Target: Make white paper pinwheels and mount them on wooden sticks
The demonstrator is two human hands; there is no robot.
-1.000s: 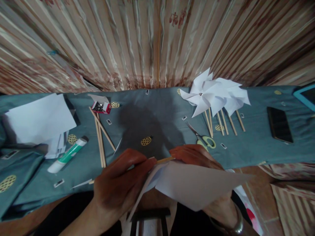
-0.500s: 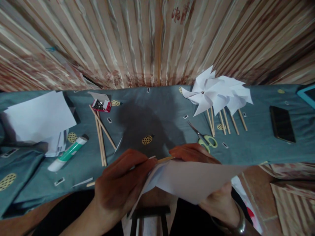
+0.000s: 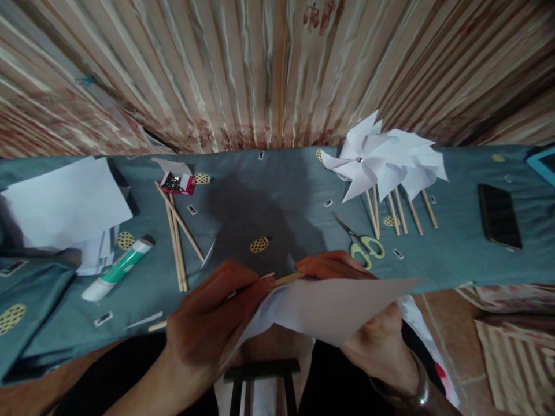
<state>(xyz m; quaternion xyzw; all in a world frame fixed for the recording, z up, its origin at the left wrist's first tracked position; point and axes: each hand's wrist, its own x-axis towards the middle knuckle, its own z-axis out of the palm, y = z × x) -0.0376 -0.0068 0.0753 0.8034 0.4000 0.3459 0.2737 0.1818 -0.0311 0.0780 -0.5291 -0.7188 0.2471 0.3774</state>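
A white paper pinwheel (image 3: 333,303) with curved blades is held close to me, over the table's front edge. Between my hands shows a short length of a wooden stick (image 3: 288,279) behind the paper. My left hand (image 3: 212,318) is closed at the left side, its thumb and fingers pinching the paper by the stick's left end. Closed at the stick's right end is my right hand (image 3: 377,341), partly covered by a paper blade. Just past its fingers lie scissors (image 3: 366,245) with light green handles.
Finished pinwheels (image 3: 390,162) lie at the back right, a phone (image 3: 499,215) beside them. On the left are stacked paper sheets (image 3: 65,202), a glue stick (image 3: 118,270), loose wooden sticks (image 3: 177,242) and an open red box (image 3: 177,182) of small metal pins. A curtain (image 3: 260,75) hangs behind.
Both hands keep their hold. The paper has tilted slightly and its right tip has shifted a little left, with my right hand moving left too. The view has shifted slightly.
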